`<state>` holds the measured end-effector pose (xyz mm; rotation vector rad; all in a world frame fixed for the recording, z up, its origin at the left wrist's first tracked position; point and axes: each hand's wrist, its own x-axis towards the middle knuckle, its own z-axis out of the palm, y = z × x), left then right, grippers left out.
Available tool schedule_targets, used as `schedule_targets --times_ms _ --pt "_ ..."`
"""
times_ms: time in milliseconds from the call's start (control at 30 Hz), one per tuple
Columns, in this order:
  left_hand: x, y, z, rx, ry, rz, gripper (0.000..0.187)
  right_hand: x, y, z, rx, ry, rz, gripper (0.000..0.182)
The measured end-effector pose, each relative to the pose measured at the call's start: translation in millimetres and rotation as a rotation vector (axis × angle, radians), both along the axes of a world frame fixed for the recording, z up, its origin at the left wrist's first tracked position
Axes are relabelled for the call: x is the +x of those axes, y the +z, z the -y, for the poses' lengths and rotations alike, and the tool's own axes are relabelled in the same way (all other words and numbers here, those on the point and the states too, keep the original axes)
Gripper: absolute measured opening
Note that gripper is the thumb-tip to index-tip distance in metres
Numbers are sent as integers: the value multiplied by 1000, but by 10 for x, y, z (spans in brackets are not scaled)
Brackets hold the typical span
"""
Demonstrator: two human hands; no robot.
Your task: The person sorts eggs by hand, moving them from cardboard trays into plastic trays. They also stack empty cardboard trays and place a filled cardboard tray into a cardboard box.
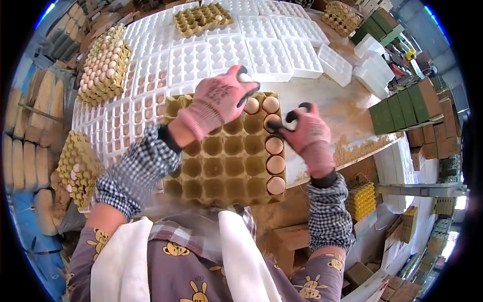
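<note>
My left hand (221,95), in a pink glove with dark fingertips, is above the far part of a cardboard egg tray (214,165). Its fingers are closed around a pale egg (245,78). Along the tray's right column sit several eggs (275,164), with one more egg (251,105) beside them in the far row. At the tray's right edge, my right hand (311,132), gloved alike, has its fingers apart. One dark fingertip is at an egg (271,121) in that column and partly covers it. The other visible cups of the tray hold no eggs.
White foam egg trays (188,63) cover the table's far and left parts, some holding eggs. A stack of full cardboard trays (103,70) stands at the left, another tray (204,19) at the back. Green boxes (407,106) stand to the right, and a yellow tray stack (360,201) lower right.
</note>
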<state>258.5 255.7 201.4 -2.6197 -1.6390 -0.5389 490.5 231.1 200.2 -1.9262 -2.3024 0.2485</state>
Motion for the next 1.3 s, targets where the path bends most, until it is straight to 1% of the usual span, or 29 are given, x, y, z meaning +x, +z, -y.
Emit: schedule_targets --times_ms 33,67,100,133,200,233,267,333,367,400,467,500,533,567,600,633,667,733,767,800,867,900,933,1000,1067,1133,1200,1267,1300 --pt "35 2 -28 3 -1 0 35 -161 -28 16 -40 3 115 42" --pt "88 -7 -68 -63 -4 -155 34 -192 -86 -10 -4 -15 123 42" --pt "131 -14 -103 -129 -7 -307 34 -126 -88 -28 0 -15 26 41" --pt "152 21 -117 -130 -5 -301 34 -23 -81 -39 1 -11 -66 41" --pt "170 99 -125 -219 -39 -359 41 186 -307 -37 171 57 -573 34" --pt "141 88 -165 -220 -74 -343 41 269 -223 -13 -355 -118 -1210 39" --pt "126 76 -191 -206 -83 -321 41 166 -312 66 -365 -334 -1802 43" --pt "108 79 -199 -285 -84 -359 42 67 -275 132 -881 89 -2481 50" --pt "71 124 -178 -311 -82 -243 41 -89 -215 180 -930 58 -2625 55" --pt "-34 35 -262 -288 -92 -229 41 -162 -273 168 -958 159 -2634 55" --pt "-382 -345 -456 -540 -268 756 41 -380 -141 244 -916 -16 -2672 55" --pt "-593 -388 -414 -998 -502 1519 38 -457 -180 287 -951 53 -2685 54" --pt "-637 -280 -209 -1018 -315 1829 34 -533 -162 296 -888 -68 -2642 54" --pt "-815 -256 -185 -1212 -503 1957 34 -646 -145 293 -920 -20 -2625 55" --pt "-996 -254 -154 -1405 -706 2069 35 -753 -144 285 -962 19 -2606 55" --pt "-1088 -128 -7 -1228 -504 2012 33 -873 -163 251 -1003 52 -2615 57" --pt "-1202 -316 -38 -1251 -525 2047 37 -986 -147 238 -1008 11 -2605 59" --pt "-1392 -511 -23 -213 -436 1328 38 -1028 -402 197 -971 53 -2494 59" --pt "-1650 -586 20 -825 -504 2023 39 -1138 -309 157 -933 -13 -2413 58" --pt "-1919 -777 6 -825 -357 2007 38 -1195 -188 143 -870 -73 -2333 58" --pt "-2643 -1057 -136 -815 28 1788 32 -1219 -218 139 -725 -82 -2100 61" --pt "-2954 -1394 -283 -625 202 1622 33 -1337 -157 26 -740 -77 -2087 61" --pt "-3203 -1781 -454 -447 364 1442 35 -1438 -73 -67 -741 -68 -1904 61" --pt "-3637 -2298 -834 37 571 692 44 -1692 -13 -386 -771 -97 -1655 60" --pt "-3737 -2080 -1195 -30 686 516 53 -2387 193 -764 -719 -142 -1311 53" --pt "-3815 -1983 -1508 -145 710 456 54 -2870 66 -1256 -732 -37 -974 46" --pt "-3926 -2146 -1737 -270 661 181 48 -3339 -299 -1757 -510 259 -714 42" --pt "-4052 -2168 -1769 -261 615 187 42 -3689 -877 -2283 -347 415 -677 45" --pt "-4092 -2105 -1790 -337 613 186 41 -3927 -1041 -2467 -325 399 -610 48"
